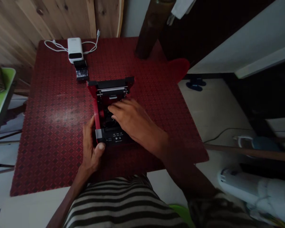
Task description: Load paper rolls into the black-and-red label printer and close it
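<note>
A red and black label printer point(117, 136) stands on the table with its lid point(111, 90) raised, its buttoned front panel towards me. My left hand point(91, 145) holds the printer by its left front corner, the thumb along the front edge and the fingers down its left side. Over the open compartment, my right hand point(133, 118) reaches in from the right with its fingers curled downward. The fingertips are partly hidden inside the dark compartment, so what they grip cannot be made out.
Behind the printer lie a small black item point(81, 71) and a white power bank point(75, 50) with a white cable point(92, 49). A dark wooden post point(149, 31) rises at the back of the red patterned table point(54, 142). A red stool seat point(180, 68) touches the right edge.
</note>
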The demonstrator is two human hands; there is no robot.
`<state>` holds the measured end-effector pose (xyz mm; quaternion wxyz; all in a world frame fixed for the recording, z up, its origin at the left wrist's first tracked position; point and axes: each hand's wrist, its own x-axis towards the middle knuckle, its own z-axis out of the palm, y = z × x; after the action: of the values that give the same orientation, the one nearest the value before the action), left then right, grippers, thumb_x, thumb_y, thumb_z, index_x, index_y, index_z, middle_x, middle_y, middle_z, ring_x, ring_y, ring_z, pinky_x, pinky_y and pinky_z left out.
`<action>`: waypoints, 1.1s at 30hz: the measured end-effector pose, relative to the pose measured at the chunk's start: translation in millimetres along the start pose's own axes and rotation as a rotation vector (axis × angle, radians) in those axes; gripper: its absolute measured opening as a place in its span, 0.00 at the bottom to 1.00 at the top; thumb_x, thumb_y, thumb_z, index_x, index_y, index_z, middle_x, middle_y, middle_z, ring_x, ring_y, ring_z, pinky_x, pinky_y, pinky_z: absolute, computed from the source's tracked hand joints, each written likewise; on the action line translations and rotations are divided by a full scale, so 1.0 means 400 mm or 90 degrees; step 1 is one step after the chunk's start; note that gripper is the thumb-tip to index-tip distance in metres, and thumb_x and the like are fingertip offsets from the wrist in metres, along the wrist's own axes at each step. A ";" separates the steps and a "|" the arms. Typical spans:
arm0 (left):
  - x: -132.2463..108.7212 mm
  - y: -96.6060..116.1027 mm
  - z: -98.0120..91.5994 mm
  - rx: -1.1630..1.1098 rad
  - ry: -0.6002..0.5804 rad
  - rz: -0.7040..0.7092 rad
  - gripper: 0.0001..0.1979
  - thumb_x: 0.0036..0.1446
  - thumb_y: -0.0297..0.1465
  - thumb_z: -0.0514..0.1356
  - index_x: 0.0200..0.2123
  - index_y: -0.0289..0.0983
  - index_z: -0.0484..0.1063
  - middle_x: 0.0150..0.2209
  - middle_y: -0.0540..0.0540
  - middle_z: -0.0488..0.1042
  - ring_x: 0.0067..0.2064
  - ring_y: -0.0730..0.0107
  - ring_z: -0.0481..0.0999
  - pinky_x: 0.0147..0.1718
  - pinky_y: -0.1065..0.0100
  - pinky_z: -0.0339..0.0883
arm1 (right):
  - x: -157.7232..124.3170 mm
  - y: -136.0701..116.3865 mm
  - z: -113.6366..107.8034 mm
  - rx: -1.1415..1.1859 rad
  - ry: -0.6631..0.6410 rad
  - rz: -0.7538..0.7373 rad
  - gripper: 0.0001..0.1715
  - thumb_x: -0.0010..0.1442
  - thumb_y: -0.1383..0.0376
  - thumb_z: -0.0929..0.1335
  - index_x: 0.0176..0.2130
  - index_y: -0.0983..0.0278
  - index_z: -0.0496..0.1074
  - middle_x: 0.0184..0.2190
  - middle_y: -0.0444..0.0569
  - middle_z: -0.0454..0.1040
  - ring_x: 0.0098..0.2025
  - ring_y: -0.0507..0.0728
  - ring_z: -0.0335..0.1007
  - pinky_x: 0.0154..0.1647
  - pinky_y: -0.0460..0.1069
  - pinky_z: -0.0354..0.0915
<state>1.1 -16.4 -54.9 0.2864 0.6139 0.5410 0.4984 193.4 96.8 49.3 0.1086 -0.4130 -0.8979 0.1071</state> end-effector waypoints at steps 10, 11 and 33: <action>0.004 0.000 0.001 0.002 -0.021 0.023 0.39 0.84 0.57 0.54 0.88 0.48 0.59 0.78 0.33 0.70 0.74 0.38 0.73 0.74 0.37 0.67 | 0.079 -0.037 0.002 -0.045 -0.093 0.040 0.24 0.78 0.81 0.65 0.54 0.66 0.88 0.56 0.62 0.90 0.53 0.68 0.92 0.56 0.60 0.84; 0.004 -0.001 0.001 0.003 -0.018 0.024 0.39 0.83 0.57 0.54 0.87 0.47 0.59 0.78 0.33 0.71 0.74 0.38 0.74 0.74 0.37 0.67 | 0.080 -0.034 0.005 -0.048 -0.092 0.040 0.24 0.77 0.82 0.66 0.54 0.66 0.88 0.57 0.63 0.90 0.54 0.69 0.92 0.56 0.60 0.84; 0.006 0.006 -0.001 -0.012 -0.012 0.000 0.39 0.83 0.57 0.55 0.86 0.48 0.63 0.75 0.35 0.72 0.71 0.39 0.74 0.73 0.41 0.68 | -0.062 0.299 -0.017 0.321 0.445 0.218 0.11 0.68 0.61 0.81 0.49 0.58 0.82 0.45 0.44 0.88 0.45 0.60 0.86 0.52 0.58 0.80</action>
<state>1.5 -14.7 -51.8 0.2973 0.6159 0.5338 0.4974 296.9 154.5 19.4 0.4824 -0.5273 -0.6722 0.1932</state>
